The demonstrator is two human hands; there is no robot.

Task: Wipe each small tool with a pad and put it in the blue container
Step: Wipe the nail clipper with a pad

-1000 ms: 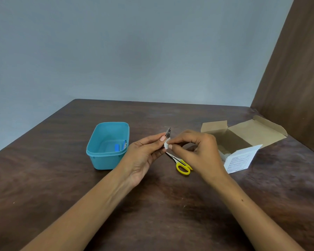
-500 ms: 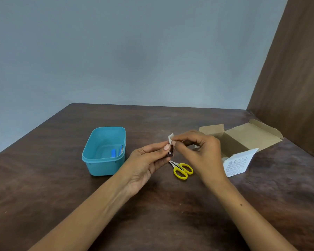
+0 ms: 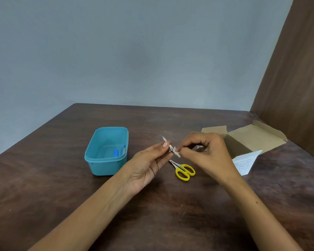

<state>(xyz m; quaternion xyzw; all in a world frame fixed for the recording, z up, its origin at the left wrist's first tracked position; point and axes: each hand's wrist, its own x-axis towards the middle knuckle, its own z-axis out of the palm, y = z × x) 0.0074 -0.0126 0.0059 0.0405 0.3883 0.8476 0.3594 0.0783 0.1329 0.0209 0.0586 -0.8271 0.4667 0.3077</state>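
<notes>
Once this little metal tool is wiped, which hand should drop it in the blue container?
Left. The left hand already pinches the small metal tool and is the nearer hand to the blue container. The right hand pinches the white pad and would probably have to cross over.

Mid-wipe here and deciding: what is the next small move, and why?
Probably draw the white pad, pinched by the right hand, along the small metal tool the left hand holds, since it isn't in the blue container yet.
</notes>
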